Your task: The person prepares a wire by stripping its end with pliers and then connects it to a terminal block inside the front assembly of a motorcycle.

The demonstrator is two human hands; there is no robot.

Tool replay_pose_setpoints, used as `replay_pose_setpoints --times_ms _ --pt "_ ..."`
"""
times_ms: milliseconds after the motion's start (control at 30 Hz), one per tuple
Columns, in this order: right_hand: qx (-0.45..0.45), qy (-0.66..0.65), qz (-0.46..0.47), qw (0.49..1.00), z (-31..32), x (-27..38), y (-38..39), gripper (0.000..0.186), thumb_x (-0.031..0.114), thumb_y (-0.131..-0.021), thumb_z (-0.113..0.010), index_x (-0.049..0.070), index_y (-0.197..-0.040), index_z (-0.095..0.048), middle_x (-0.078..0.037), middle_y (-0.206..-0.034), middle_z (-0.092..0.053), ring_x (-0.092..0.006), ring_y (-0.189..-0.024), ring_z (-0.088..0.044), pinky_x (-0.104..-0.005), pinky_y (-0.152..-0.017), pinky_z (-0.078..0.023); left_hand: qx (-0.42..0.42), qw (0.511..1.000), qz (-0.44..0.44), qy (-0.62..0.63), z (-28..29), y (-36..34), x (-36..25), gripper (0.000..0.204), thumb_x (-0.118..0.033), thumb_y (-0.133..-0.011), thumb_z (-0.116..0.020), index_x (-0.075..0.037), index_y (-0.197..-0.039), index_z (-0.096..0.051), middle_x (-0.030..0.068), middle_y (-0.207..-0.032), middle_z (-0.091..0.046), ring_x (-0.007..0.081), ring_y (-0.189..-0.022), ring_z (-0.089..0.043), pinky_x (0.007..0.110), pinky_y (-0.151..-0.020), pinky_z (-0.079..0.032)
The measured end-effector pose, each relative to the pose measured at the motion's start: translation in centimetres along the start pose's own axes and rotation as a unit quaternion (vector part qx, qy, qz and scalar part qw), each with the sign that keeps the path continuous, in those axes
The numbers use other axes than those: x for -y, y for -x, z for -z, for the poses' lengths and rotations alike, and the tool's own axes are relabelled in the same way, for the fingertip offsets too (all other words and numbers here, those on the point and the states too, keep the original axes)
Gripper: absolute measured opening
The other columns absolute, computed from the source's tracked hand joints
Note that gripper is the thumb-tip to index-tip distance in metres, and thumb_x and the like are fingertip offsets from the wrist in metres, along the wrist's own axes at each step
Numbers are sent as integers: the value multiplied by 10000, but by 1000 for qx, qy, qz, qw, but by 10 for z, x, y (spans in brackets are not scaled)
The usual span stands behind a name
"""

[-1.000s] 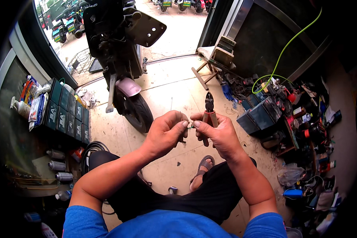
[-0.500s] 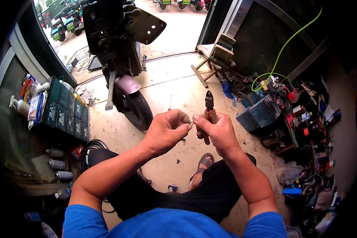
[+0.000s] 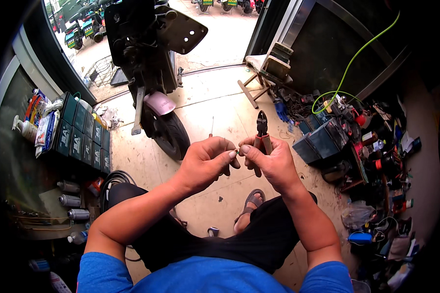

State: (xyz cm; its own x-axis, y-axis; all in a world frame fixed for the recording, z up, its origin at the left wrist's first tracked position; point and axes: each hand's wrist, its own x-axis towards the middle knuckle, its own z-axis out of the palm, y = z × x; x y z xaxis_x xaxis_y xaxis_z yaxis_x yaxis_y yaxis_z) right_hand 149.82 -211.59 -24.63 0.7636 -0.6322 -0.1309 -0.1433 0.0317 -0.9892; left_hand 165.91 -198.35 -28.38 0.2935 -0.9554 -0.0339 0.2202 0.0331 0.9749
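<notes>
My left hand (image 3: 208, 158) and my right hand (image 3: 271, 158) meet above the floor, fingertips almost touching. Between their pinched tips is a tiny, thin wire-like piece (image 3: 237, 152) with a speck of green; most of it is hidden by the fingers. Diagonal cutting pliers (image 3: 262, 128) with red handles stay in my right hand, jaws pointing away from me, the grips partly covered by the palm and fingers. Just beyond my left hand shows a thin rod with a reddish end, like a screwdriver (image 3: 211, 128); whether it lies on the floor I cannot tell.
A dark scooter with a pink fender (image 3: 160, 103) and black wheel (image 3: 171, 136) stands ahead left. Stacked batteries (image 3: 83, 139) and spray cans (image 3: 69, 200) are at left. A small chair (image 3: 274, 68), more batteries (image 3: 322, 139) and cluttered parts line the right, under a green hose (image 3: 349, 63).
My fingertips have shifted slightly on the small piece, and a green speck shows there now. The pliers have stayed in my right hand. The whole view has moved a little.
</notes>
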Motion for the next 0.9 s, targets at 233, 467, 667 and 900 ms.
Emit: replay_pose_setpoints --times_ms 233,467,667,900 --pt "-2 -7 -9 1000 -8 -6 0 273 241 -945 -829 10 -1067 -750 -39 -834 -743 -55 -640 -615 -199 -510 -437 -39 988 -94 -117 -4 3 13 143 -128 -1080 -599 11 -1090 -629 42 -890 -715 75 -711 -642 232 -625 -513" --pt "33 0 -35 999 -13 -5 -1 185 184 -980 -752 8 -951 -704 -28 -754 -679 -82 -648 -609 -245 -575 -467 -122 963 -124 -206 -6 -4 18 102 -76 -1026 -627 25 -1021 -636 97 -801 -693 155 -707 -648 305 -649 -522" --pt "41 2 -38 998 -13 -1 -2 173 176 -990 -707 16 -930 -682 -24 -743 -656 -81 -664 -596 -248 -608 -478 -150 941 -182 -242 -9 -11 15 78 -38 -1013 -632 27 -970 -629 53 -722 -658 74 -670 -605 272 -607 -497" --pt "35 -15 -48 998 -16 -15 -2 199 219 -999 -712 32 -942 -677 -39 -722 -665 -89 -583 -596 -234 -496 -451 -194 893 -250 -320 -8 -16 21 76 -36 -987 -625 28 -947 -620 67 -702 -651 116 -619 -646 297 -574 -506"
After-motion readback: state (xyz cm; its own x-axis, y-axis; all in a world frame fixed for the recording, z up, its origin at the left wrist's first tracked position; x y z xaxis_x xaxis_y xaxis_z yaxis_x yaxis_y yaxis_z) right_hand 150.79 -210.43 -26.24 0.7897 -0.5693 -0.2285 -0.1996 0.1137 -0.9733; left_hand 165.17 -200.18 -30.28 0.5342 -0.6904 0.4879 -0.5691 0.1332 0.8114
